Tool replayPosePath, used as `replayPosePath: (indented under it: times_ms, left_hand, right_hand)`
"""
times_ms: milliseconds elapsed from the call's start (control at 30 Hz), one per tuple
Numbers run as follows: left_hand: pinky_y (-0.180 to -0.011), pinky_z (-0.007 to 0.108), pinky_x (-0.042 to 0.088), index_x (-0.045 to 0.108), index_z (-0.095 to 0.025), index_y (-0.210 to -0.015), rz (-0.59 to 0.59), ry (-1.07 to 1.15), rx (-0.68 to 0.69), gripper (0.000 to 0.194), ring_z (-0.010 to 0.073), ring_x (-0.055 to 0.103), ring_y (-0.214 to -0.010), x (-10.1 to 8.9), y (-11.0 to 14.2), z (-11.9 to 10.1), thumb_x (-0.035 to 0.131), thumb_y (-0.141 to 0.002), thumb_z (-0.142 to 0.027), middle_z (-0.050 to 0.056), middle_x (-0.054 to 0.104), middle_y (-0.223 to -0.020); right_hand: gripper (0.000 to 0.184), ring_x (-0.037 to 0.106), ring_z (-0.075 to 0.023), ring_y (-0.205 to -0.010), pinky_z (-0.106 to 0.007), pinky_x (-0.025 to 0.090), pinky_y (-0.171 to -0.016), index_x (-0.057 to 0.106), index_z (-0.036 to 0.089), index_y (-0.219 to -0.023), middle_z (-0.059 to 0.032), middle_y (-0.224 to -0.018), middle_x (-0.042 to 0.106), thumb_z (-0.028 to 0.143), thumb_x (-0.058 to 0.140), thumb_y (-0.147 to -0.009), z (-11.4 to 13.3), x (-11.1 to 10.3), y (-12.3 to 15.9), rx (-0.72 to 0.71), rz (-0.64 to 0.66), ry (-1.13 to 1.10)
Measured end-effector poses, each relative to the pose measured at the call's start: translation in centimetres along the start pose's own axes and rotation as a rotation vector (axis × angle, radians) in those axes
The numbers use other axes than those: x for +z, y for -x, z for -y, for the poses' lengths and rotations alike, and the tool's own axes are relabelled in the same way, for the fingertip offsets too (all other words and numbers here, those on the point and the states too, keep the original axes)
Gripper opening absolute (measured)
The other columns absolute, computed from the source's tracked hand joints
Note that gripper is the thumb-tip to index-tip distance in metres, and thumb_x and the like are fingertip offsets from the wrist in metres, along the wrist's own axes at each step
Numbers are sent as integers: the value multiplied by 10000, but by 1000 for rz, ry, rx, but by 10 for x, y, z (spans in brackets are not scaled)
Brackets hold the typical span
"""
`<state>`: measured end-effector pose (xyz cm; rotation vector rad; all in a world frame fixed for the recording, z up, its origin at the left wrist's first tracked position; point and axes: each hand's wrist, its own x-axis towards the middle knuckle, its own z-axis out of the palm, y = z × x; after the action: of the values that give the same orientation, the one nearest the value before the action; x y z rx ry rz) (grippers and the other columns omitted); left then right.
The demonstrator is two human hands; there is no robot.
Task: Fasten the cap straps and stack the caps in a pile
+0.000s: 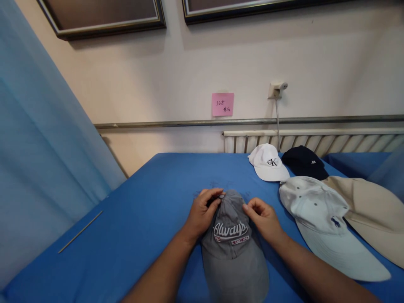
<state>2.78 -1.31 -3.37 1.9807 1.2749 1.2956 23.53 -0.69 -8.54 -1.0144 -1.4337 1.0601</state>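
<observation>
A grey baseball cap [232, 252] with white "Always" lettering lies at the front middle, its brim toward me. My left hand [203, 212] pinches the cap's crown near the top button, thumb and fingers closed on the cloth. On the other side, my right hand [261, 214] grips the crown's right edge between thumb and curled fingers. The back of the cap is hidden behind its crown.
Right of the hands lie a pale cap [318, 214], a beige cap [375, 202], a white cap [268, 162] and a dark navy cap [304, 162]. A thin stick [80, 232] rests on the blue-covered table [132, 235]. A blue curtain [41, 126] hangs left.
</observation>
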Motion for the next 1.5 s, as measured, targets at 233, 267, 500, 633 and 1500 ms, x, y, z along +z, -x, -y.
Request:
replayPosePath:
  times_ms: [233,267,500,633,1500]
  left_hand:
    - [-858,318,490,648,-204,-1126,-62,-50,-34,284,179,634,-943,-9,-4,0,527,-871,-239,62,692,-1087]
    - [-818,309,494,654,-192,-1098,-92,-82,-65,270,174,636,-893,-14,-6,-1,531,-865,-256,63,697,-1061]
    - [-659,276,422,670,-188,-859,259,-407,-178,182,178,589,-742,-43,-8,-11,652,-756,-337,31,675,-823]
    - [-720,284,410,661,-196,-794,361,-423,-78,96,182,575,-792,-38,-7,-9,572,-799,-231,32,653,-816]
    - [-527,275,273,663,-205,-681,477,-739,-397,142,172,555,-592,-30,0,-21,526,-713,-223,47,670,-699]
  right_hand:
    - [384,375,-121,-561,-245,320,-533,474,203,-606,42,-569,419,500,627,-794,-7,-2,-2,32,-83,13]
    - [381,376,-123,-567,-245,321,-536,472,203,-608,41,-573,419,495,623,-799,-8,-2,-2,30,-79,9]
    - [358,373,-118,-569,-245,317,-544,475,199,-617,44,-579,413,458,619,-818,-12,-2,1,17,-58,-1]
    - [358,378,-120,-572,-244,321,-541,492,195,-621,39,-581,431,467,630,-808,-12,-2,1,30,-60,-10]
    - [388,401,-121,-571,-245,334,-544,529,189,-625,37,-581,463,525,668,-761,-18,-3,-2,131,-63,-101]
